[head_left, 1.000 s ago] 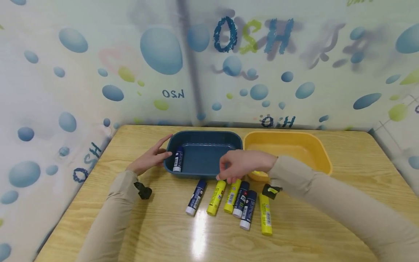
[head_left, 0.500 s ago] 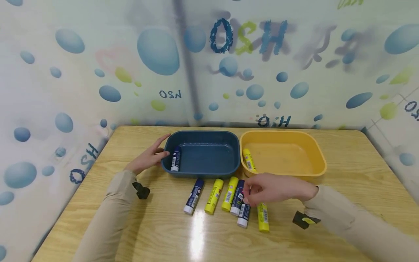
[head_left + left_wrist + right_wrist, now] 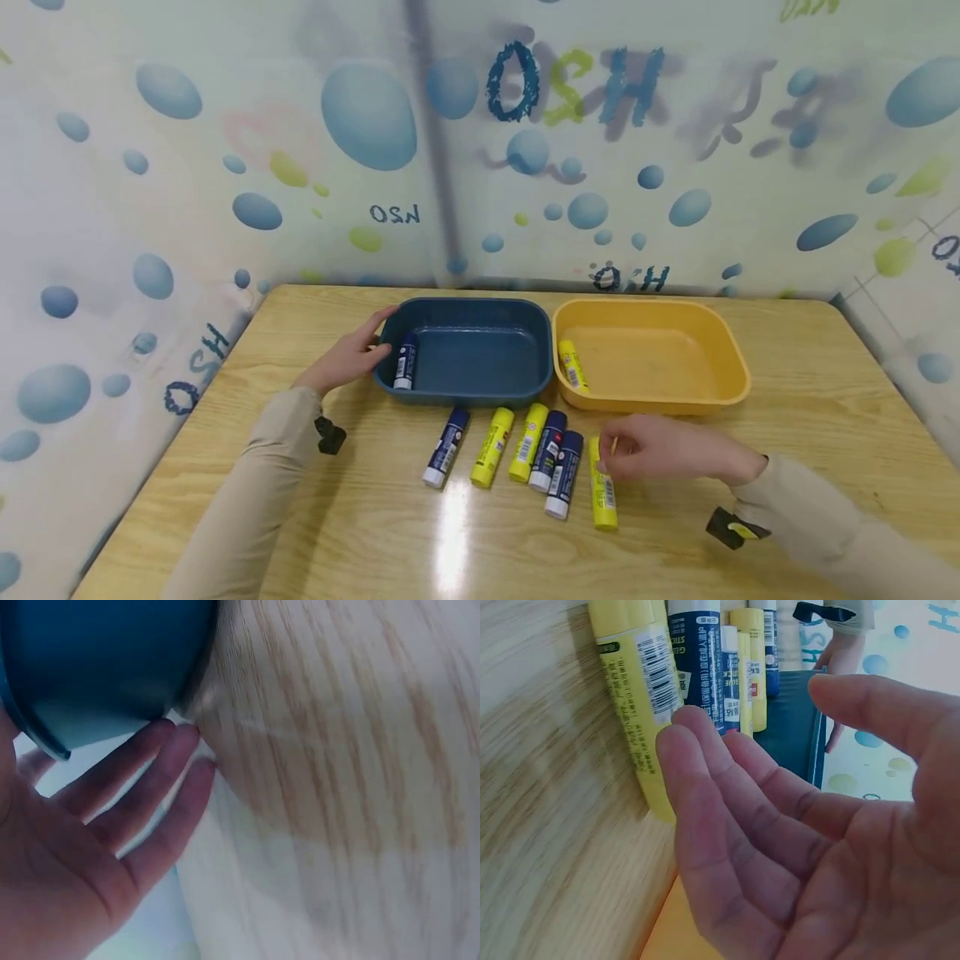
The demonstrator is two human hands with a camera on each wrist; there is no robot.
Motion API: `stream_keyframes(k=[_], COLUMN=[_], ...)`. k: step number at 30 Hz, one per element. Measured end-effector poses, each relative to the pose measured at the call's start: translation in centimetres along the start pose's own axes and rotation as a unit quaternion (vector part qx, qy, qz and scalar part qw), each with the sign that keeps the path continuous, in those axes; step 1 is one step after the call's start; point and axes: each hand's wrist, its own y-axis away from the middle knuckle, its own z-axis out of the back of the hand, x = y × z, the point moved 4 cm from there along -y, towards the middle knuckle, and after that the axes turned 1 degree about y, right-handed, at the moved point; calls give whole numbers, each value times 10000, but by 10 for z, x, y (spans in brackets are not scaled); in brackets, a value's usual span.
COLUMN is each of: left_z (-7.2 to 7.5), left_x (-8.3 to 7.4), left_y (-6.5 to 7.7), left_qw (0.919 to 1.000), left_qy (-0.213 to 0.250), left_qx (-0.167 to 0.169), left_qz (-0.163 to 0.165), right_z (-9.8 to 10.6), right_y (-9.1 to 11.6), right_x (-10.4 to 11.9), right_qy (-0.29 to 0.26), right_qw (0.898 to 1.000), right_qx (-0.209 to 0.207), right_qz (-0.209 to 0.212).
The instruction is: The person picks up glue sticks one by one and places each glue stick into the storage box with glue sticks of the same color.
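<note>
Yellow glue stick (image 3: 604, 504) lying on the tabletop (image 3: 360, 517), the rightmost of six loose sticks and on the near side of the orange tray (image 3: 663, 358); the right hand (image 3: 663, 450) is at its far end, fingers loosely bent and the thumb well apart from them, gripping nothing; whether the fingertips touch the stick I cannot tell. The left hand (image 3: 347, 358) is at the left end of the dark blue tray (image 3: 480, 367), thumb by the rim and fingers stretched out along the outside wall, the fingertips touching it or just beside it; the two hands are well apart. Between them, left to right, lie a blue stick (image 3: 446, 447), a yellow stick (image 3: 492, 447), then a closer cluster of a second yellow stick (image 3: 528, 442) and two blue-and-white sticks (image 3: 564, 477); one more blue stick (image 3: 406, 362) leans at the left end inside the blue tray; another yellow one (image 3: 573, 367) lies in the left end of the orange tray; the trays sit side by side before a bubble-patterned wall (image 3: 450, 208).
</note>
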Motion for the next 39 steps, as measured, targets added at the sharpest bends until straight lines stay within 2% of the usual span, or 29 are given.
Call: stream_keyframes(k=[7, 9, 15, 23, 33, 36, 39], left_z=[-2, -1, 0, -2, -1, -2, -2], left_x=[-11, -12, -10, -9, -12, -12, -10], left_y=[-4, -7, -10, -13, -15, -14, -13], left_qw=[9982, 9973, 9970, 9945, 9967, 9962, 9957], left_qy=[-586, -705, -688, -802, -671, -716, -740], left_qx=[-121, -193, -327, -672, -431, -470, -538], left_qz=[-31, -24, 137, 10, 134, 142, 167], right_z=[2, 1, -3, -6, -11, -13, -15], right_y=[3, 2, 1, 1, 2, 1, 1], right_x=[-8, -10, -17, -21, -22, -22, -22], right_qy=[615, 731, 834, 964, 1226, 1296, 1376], right_qw=[9931, 9908, 9890, 9852, 9805, 9793, 9776], right_qx=[-989, -1139, -1221, -1420, -1535, -1551, -1584], right_qz=[142, 100, 23, -30, -75, -43, -185])
